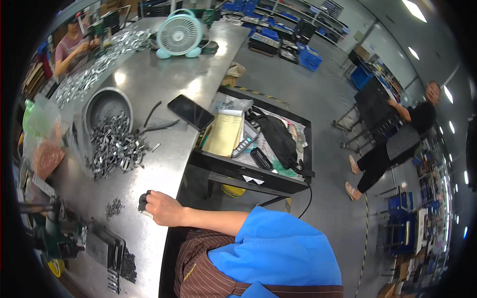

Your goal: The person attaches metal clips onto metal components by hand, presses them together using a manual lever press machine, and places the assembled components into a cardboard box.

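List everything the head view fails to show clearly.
Main gaps, head view:
- Left hand: outside the frame.
- Right hand: curled fingers hide whether it holds anything.
- Small dark pile: bits too small to identify.
- Drawer: contents cover its bottom.
- Green machine: left side lost in dark rim.

Bright blue and brown pinstripe

The person wears a plain blue short-sleeved top [278, 246] and a brown apron [204, 254] with thin pale stripes, a small yellow marking [189, 271] and a brown strap [303, 291]. Black covers [143, 201], probably finger cots, sheathe fingers of the right grip [165, 208].
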Demonstrator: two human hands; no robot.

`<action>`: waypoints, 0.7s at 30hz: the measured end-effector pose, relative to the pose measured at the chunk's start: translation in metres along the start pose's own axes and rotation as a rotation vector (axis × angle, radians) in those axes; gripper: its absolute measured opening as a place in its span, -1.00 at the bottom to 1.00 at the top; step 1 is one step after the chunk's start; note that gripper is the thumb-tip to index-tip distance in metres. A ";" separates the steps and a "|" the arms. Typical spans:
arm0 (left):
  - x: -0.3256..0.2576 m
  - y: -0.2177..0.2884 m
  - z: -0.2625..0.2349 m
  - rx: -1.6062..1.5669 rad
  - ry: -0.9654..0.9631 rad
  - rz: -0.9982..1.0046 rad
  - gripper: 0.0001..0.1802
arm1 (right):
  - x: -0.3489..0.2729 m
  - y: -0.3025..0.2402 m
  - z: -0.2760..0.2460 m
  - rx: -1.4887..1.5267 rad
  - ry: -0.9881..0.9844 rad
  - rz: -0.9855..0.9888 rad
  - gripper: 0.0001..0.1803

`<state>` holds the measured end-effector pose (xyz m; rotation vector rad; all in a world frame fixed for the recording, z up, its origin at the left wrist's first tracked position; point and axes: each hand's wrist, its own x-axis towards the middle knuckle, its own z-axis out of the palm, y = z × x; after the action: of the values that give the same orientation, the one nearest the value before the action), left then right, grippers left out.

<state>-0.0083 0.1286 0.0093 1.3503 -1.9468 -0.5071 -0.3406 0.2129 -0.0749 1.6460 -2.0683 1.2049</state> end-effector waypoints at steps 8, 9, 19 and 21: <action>-0.001 0.018 -0.001 0.003 0.006 -0.060 -0.79 | -0.003 -0.003 0.004 -0.044 0.002 0.023 -0.92; -0.001 0.020 -0.001 0.000 0.004 -0.054 -0.79 | -0.003 -0.003 0.004 -0.048 0.008 0.026 -0.92; -0.002 0.016 0.000 0.030 0.014 -0.075 -0.82 | -0.001 -0.002 0.004 -0.043 -0.003 0.022 -0.95; -0.002 0.017 0.002 0.020 0.023 -0.070 -0.82 | -0.002 -0.001 0.005 -0.037 0.003 0.024 -0.96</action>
<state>-0.0206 0.1366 0.0189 1.4347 -1.8958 -0.5049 -0.3380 0.2104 -0.0790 1.6067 -2.1016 1.1693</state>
